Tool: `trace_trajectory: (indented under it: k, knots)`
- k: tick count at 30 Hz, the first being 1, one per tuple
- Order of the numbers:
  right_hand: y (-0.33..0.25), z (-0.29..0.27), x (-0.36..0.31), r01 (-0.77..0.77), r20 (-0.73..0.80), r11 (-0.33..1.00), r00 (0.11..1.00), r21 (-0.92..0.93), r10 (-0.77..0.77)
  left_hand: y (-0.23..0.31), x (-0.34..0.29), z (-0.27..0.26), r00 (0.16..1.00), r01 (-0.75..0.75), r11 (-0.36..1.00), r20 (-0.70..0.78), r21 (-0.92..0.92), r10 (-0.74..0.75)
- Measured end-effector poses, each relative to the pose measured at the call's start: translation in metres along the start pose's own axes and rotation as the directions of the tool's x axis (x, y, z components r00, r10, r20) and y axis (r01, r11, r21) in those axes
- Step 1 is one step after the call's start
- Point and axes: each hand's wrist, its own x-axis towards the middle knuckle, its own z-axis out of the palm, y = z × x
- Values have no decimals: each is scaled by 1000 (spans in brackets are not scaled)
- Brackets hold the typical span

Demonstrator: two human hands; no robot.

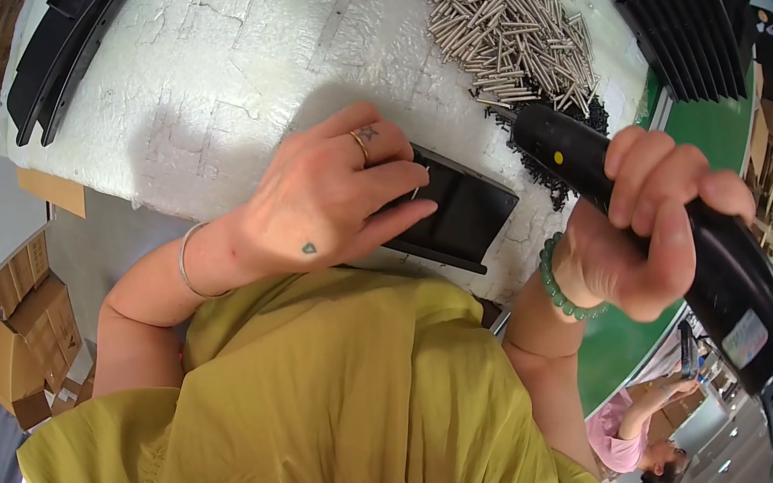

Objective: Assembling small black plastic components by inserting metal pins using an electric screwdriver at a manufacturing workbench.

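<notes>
Far left on the white foam sheeting [217,36]: curved black parts [89,27], lying lengthwise away from the person, small metal pins on a block at their middle. Near left, lower down: open cardboard boxes [32,339].

Centre, near edge of the foam: left hand [340,185], palm down, ring on one finger. Thumb and forefinger almost together, a slim metal pin [417,188] showing at the gap; cannot tell whether it is gripped. Just under and right of these fingertips, a black channel-shaped piece [460,215] lies on the foam, its left end hidden by the hand.

Right of centre, far side: loose heap of silvery pins [513,31]. Beside it, slightly nearer: small black screws [548,181], partly covered from view by a black power screwdriver [560,148], bit pointing left.

Right hand [655,217] clamped around the screwdriver body; green beaded bracelet [561,293] on that wrist.

Far right: ribbed black stack [681,41]. Nearer right, beyond a green surface [718,126]: co-worker in pink [616,444].
</notes>
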Motion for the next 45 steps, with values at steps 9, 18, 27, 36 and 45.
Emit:
trace_trajectory:
  k: [9, 18, 27, 36, 45]
  knots:
    - [11, -3, -5, -49, -39, 998, 998, 43, 50, -6, 7, -2, 1000, 18, 1000, 1, 19, -18]
    - [-17, -8, -3, -4, 39, 994, 999, 111, 0, -17, 44, 6, 1000, 3, 999, 9, 42, -3]
    - [-44, -14, -3, -8, 15, 999, 1000, 50, 7, -27, 73, 33, 964, -242, 970, -106, 30, 244]
    - [-55, -17, -7, 5, 9, 998, 1000, 68, -5, -18, 77, 27, 976, -214, 973, -52, -88, 210]
    - [-61, -18, -10, -21, 33, 995, 999, 102, 18, -16, 70, 28, 983, -177, 961, 10, -213, 184]
